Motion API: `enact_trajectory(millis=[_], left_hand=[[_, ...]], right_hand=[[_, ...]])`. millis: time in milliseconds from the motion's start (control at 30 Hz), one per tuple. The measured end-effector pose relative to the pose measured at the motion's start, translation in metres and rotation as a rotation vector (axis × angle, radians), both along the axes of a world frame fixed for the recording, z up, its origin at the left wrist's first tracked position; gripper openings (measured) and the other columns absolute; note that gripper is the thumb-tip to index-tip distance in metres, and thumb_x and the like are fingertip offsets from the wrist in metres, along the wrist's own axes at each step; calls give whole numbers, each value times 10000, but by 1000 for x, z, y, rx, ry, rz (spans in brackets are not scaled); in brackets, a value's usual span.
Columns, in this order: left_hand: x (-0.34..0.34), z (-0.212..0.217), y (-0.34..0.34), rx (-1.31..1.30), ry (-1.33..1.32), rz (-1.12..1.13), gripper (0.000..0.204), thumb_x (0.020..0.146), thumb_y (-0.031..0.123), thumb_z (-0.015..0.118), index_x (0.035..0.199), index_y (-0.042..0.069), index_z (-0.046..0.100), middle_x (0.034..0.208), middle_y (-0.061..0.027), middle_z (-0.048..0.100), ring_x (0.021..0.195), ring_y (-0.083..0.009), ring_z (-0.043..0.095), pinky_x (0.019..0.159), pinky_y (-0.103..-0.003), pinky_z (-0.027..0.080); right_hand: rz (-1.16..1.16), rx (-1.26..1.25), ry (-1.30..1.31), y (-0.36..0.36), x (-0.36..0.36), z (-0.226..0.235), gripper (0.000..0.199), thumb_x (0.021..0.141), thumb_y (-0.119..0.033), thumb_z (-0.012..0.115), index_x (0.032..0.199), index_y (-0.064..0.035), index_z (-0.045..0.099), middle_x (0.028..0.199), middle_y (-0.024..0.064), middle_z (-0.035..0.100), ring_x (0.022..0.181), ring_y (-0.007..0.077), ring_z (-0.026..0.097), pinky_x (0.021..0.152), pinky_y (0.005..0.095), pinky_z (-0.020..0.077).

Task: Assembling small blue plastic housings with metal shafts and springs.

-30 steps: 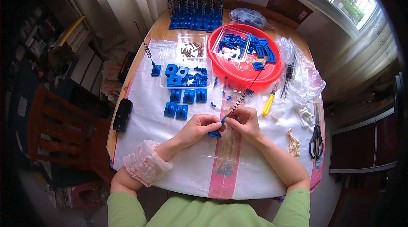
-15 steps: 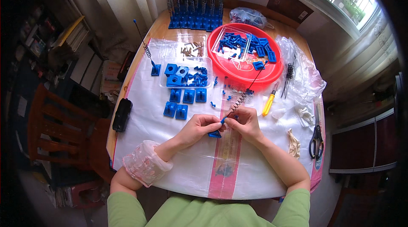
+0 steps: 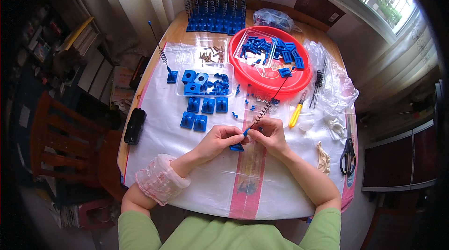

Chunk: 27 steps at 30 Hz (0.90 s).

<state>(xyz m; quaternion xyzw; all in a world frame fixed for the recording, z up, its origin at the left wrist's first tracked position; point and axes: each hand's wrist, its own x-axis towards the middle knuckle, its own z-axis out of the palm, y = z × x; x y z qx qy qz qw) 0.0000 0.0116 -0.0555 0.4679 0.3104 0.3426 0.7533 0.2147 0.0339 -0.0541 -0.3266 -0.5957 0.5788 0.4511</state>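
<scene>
Near the middle of the table, my left hand (image 3: pixel 219 141) pinches a blue plastic base (image 3: pixel 236 147) from its left side. My right hand (image 3: pixel 270 137) is closed at the base's top, where a black spring rod (image 3: pixel 263 114) joins it. The rod slants up and to the right, with its coil just above my right fingers and a blue tip over the red basin. My fingers hide most of the joint. Several blue square bases (image 3: pixel 207 106) lie to the left of the rod. A finished-looking base with a spring rod (image 3: pixel 171 77) stands at the far left.
A red basin (image 3: pixel 305 81) with blue parts stands at the back. Clear trays (image 3: pixel 181 91) hold blue pieces and metal pins. A yellow screwdriver (image 3: pixel 295 115), plastic bags (image 3: pixel 343 86) and black scissors (image 3: pixel 347 156) lie on the right. Rows of spring-rod bases (image 3: pixel 215 26) stand at the far edge.
Both hands keep nearly the same grip and place on the blue base and spring rod. The view has shifted very slightly; nothing else visibly differs.
</scene>
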Motion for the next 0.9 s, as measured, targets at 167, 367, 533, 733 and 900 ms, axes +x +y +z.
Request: enact_trajectory(millis=[167, 367, 533, 733, 900], left_hand=[[1, 2, 0, 17, 0, -3, 203, 995, 141, 600, 1094, -10, 692, 1024, -40, 694, 990, -108, 625, 932, -274, 482], [1, 1, 0, 7, -2, -3, 199, 997, 133, 593, 1090, -13, 691, 1022, -42, 692, 984, -109, 622, 931, -275, 479], [1, 2, 0, 9, -4, -3, 203, 999, 132, 588, 1098, -15, 688, 1022, -43, 690, 986, -110, 620, 932, -276, 476], [0, 1, 0, 10, -1, -1, 209, 1001, 139, 588, 1104, -14, 685, 1024, -42, 689, 981, -108, 622, 928, -277, 481], [0, 1, 1, 24, 7, -2, 215, 1005, 145, 583, 1108, -14, 685, 1028, -41, 689, 979, -108, 623, 919, -276, 489]], right_hand=[[0, 62, -19, 2, 1, -4, 59, 840, -9, 735, 863, 32, 700, 799, 40, 659, 719, 76, 595, 627, 239, 462], [4, 1, 9, 0, 0, 0, 61, 849, -15, 732, 871, 33, 699, 805, 37, 661, 729, 74, 596, 633, 237, 463], [8, -6, -3, 0, 2, -3, 64, 853, -11, 731, 891, 31, 701, 804, 37, 666, 730, 72, 599, 631, 233, 466], [6, -1, -5, 0, 1, 2, 72, 861, -12, 723, 914, 31, 699, 828, 46, 685, 748, 74, 620, 650, 228, 492], [2, -6, -5, -1, 1, 2, 79, 865, -18, 723, 920, 33, 698, 833, 47, 687, 748, 77, 627, 655, 230, 501]])
